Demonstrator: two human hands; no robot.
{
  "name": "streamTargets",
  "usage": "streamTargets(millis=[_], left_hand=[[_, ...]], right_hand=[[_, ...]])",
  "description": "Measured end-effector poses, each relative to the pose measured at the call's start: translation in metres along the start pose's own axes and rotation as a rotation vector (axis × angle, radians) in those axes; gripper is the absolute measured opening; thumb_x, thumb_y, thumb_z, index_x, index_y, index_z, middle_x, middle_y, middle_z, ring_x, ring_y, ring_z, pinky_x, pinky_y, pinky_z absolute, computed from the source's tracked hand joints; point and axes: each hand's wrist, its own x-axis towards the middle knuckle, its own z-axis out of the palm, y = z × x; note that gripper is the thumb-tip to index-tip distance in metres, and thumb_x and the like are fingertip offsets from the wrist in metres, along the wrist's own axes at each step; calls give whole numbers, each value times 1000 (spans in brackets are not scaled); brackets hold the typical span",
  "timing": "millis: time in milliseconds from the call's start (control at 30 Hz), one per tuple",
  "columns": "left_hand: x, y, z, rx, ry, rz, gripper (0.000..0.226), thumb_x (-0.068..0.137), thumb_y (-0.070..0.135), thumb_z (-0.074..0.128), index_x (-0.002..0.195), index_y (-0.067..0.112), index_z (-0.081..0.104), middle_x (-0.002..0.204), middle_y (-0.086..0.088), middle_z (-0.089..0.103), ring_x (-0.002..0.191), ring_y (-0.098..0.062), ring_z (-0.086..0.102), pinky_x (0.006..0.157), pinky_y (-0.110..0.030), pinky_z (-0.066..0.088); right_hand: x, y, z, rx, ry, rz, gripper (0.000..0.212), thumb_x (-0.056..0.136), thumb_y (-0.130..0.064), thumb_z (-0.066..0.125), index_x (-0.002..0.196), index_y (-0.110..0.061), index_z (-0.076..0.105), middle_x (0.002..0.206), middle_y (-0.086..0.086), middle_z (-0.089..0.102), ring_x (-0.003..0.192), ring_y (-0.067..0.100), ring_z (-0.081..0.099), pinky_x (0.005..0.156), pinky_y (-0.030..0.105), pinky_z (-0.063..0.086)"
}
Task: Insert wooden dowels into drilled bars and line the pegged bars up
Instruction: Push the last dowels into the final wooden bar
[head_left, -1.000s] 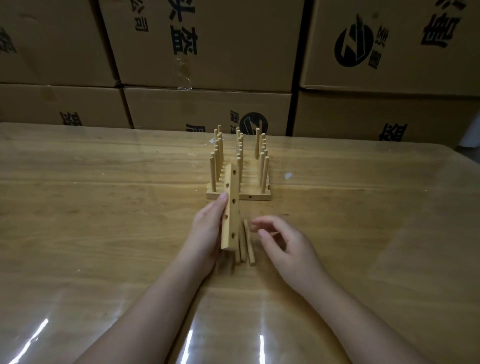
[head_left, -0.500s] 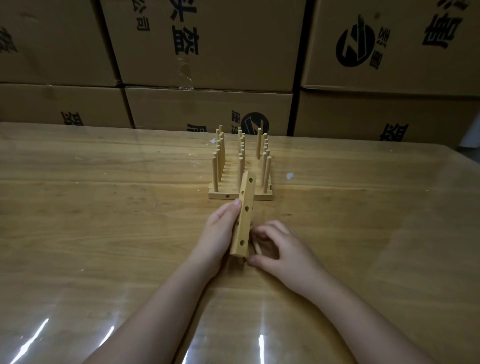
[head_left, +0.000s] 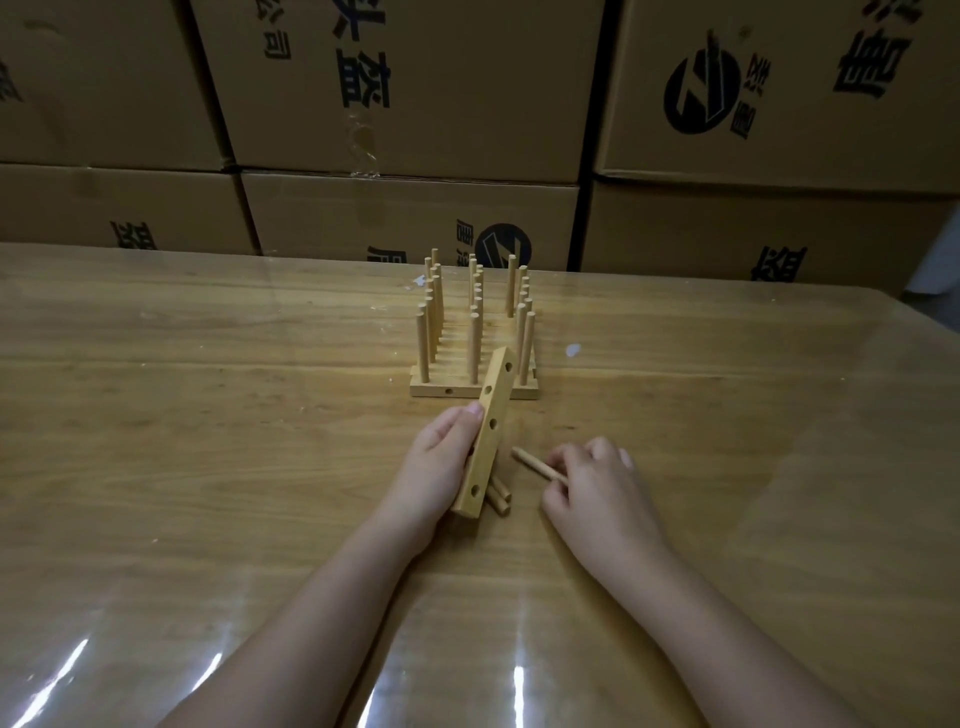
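My left hand (head_left: 441, 457) grips a drilled wooden bar (head_left: 488, 431) and holds it tilted, its far end leaning right; three holes show along its face. To its right, my right hand (head_left: 597, 483) pinches one wooden dowel (head_left: 532, 462) that points up-left toward the bar, just above the table. Two loose dowels (head_left: 498, 496) lie on the table under the bar's near end. Behind the bar stands a block of several pegged bars (head_left: 475, 387) lined up side by side, their dowels upright.
The wooden table (head_left: 208, 415) carries a glossy clear cover with light glare near the front edge. Stacked cardboard boxes (head_left: 415, 104) form a wall along the table's far side. A small white speck (head_left: 573, 349) lies right of the pegged bars.
My right hand has lifted one dowel off the pile beside the bar and drawn it to the right. The bar in my left hand has tilted further right.
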Motion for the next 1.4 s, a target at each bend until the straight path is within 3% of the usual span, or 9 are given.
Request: streamTargets(millis=[167,267,333,400,900,967,1100,1233,1400], left_hand=[[0,0,-1,-49,-15,17,30,100,32,43,93,11,64,72,-5,61,62,-13,57,58,-23,49],[0,1,-2,-109,22,46,29,101,29,40,96,7,60,66,-9,58,54,-14,57,50,-25,50],[-1,2,-2,-113,36,47,27,101,30,40,95,11,59,68,-9,56,50,-13,55,46,-24,47],[-2,2,-1,-60,31,49,27,101,31,40,92,15,61,73,-8,56,48,-9,52,43,-21,44],[-5,4,1,66,-66,47,19,97,31,48,99,27,67,68,4,66,46,-8,53,43,-20,43],[-5,3,1,67,-60,53,19,97,31,50,96,27,68,68,3,66,46,-9,53,43,-20,43],[-4,3,1,68,-53,51,18,97,31,51,95,27,69,68,3,67,47,-9,54,43,-20,43],[-5,2,-1,78,-81,54,20,97,30,49,98,24,68,71,1,67,48,-10,54,44,-19,44],[-5,2,-1,99,-108,46,20,98,31,48,99,27,68,70,4,67,49,-8,55,46,-18,45]], right_hand=[[2,8,2,2,71,-30,22,95,-31,46,114,-24,56,106,-9,47,101,11,44,88,27,38],[6,12,-1,529,154,102,5,96,-22,49,98,-23,53,86,-15,56,82,6,55,70,18,43],[9,13,-4,883,182,162,9,97,-15,46,93,-21,52,79,-8,64,70,1,60,62,10,43],[10,15,-6,1016,210,159,12,98,-14,44,94,-21,53,73,-6,64,61,-2,56,61,9,44],[8,14,-2,988,189,39,10,93,-17,56,92,-27,59,73,-5,66,59,-2,52,58,14,41],[8,15,0,946,213,40,10,92,-19,59,91,-28,61,77,-7,65,69,-3,56,62,10,40],[10,21,1,762,348,83,11,87,-26,65,87,-37,63,89,-13,50,92,10,46,79,22,38],[10,18,-5,1135,402,128,11,89,-22,61,85,-32,61,72,-15,63,69,-2,57,65,12,45],[10,19,-13,1597,280,161,10,81,-6,68,85,-14,65,77,6,71,74,15,67,69,22,54]])
